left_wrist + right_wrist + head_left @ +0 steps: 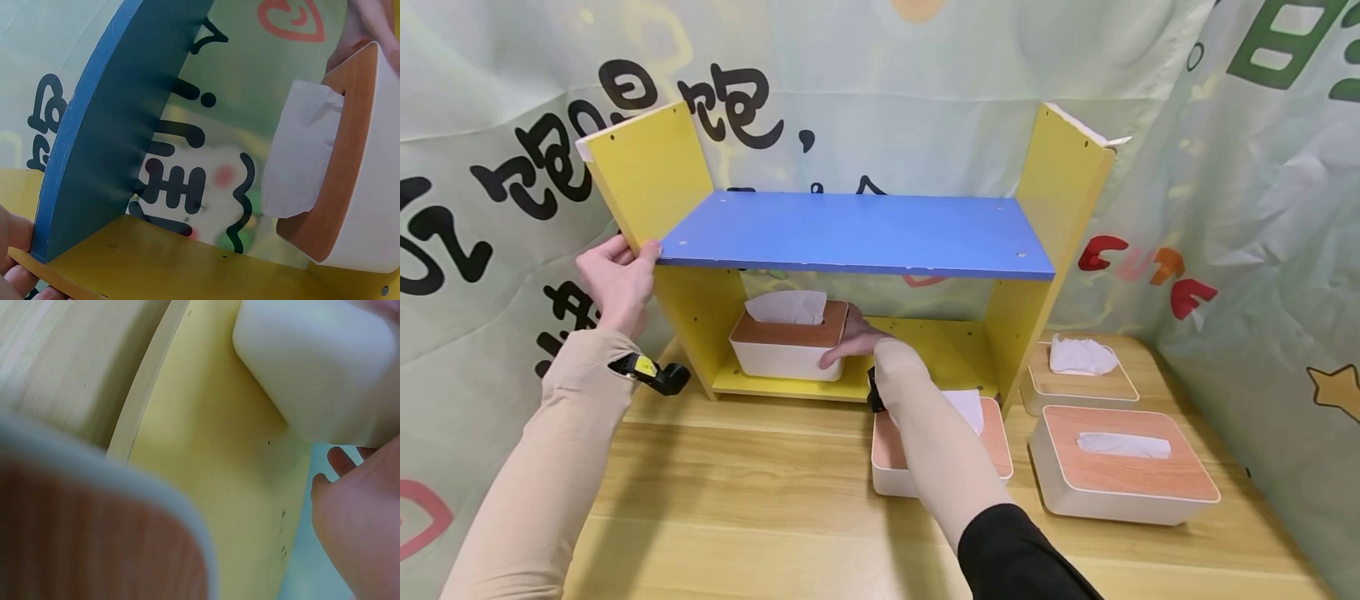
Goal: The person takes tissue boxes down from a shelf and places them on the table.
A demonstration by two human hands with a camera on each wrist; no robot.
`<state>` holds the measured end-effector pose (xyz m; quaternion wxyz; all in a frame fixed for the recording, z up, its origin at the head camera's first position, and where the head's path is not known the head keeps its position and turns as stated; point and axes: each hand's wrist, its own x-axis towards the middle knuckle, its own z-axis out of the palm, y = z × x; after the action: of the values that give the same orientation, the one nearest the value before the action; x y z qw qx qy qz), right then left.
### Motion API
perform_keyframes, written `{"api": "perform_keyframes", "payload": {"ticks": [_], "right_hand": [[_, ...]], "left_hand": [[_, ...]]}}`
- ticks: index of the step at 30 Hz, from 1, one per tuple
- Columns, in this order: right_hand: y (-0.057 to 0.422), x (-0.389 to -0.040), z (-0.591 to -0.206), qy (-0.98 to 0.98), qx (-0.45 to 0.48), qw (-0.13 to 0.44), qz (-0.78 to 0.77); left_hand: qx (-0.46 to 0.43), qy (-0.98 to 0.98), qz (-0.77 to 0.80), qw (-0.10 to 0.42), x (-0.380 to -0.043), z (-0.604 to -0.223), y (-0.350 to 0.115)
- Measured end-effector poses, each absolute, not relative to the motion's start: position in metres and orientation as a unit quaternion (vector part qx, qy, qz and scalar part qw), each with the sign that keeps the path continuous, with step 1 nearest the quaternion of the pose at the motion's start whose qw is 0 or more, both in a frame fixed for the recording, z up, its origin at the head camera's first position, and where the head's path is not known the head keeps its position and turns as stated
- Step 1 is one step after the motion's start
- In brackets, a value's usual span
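My left hand [619, 283] grips the front edge of the yellow left side panel [651, 171], where the blue shelf board [857, 229] meets it. Reaching under that board, my right hand [859, 337] holds the right end of a white tissue box [786, 358] with a wood-look lid. A tissue sticks out of the lid. In the right wrist view the box [312, 369] is over the yellow bottom board [206, 419], with the fingers partly hidden behind it. The left wrist view shows the box's lid [353, 150] and the left fingertips [22, 278] at the panel.
Another tissue box [895, 482] stands on the wooden table [760, 500] before the shelf, partly covered by my right forearm. Two more tissue boxes, a far one [1082, 383] and a near one [1120, 492], stand right of the shelf. A printed cloth [925, 108] hangs behind.
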<state>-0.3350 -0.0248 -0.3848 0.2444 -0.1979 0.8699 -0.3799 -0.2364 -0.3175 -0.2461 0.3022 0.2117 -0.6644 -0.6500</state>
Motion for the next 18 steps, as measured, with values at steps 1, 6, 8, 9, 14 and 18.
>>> {"api": "perform_keyframes", "payload": {"ticks": [1,6,8,9,14,18], "right_hand": [[-0.0254,-0.3348,-0.3848,0.868,-0.198,0.245,-0.385],[-0.0291,-0.3349,-0.3852,0.866,-0.207,0.242,-0.385],[-0.03,-0.3356,-0.3859,0.865,-0.208,0.24,-0.387],[-0.0306,-0.3362,-0.3866,0.865,-0.208,0.238,-0.39],[-0.0318,-0.3401,-0.3907,0.869,-0.201,0.226,-0.392],[-0.035,-0.3403,-0.3859,0.872,-0.191,0.214,-0.396]], "left_hand": [[0.212,-0.664,-0.65,0.302,-0.2362,-0.2459,-0.3177],[0.215,-0.663,-0.65,0.302,-0.2353,-0.245,-0.3187],[0.216,-0.662,-0.651,0.303,-0.2352,-0.2445,-0.3192],[0.215,-0.662,-0.651,0.303,-0.2352,-0.2444,-0.3193],[0.215,-0.668,-0.645,0.303,-0.2353,-0.2451,-0.319],[0.21,-0.671,-0.641,0.307,-0.2356,-0.2451,-0.318]]}}
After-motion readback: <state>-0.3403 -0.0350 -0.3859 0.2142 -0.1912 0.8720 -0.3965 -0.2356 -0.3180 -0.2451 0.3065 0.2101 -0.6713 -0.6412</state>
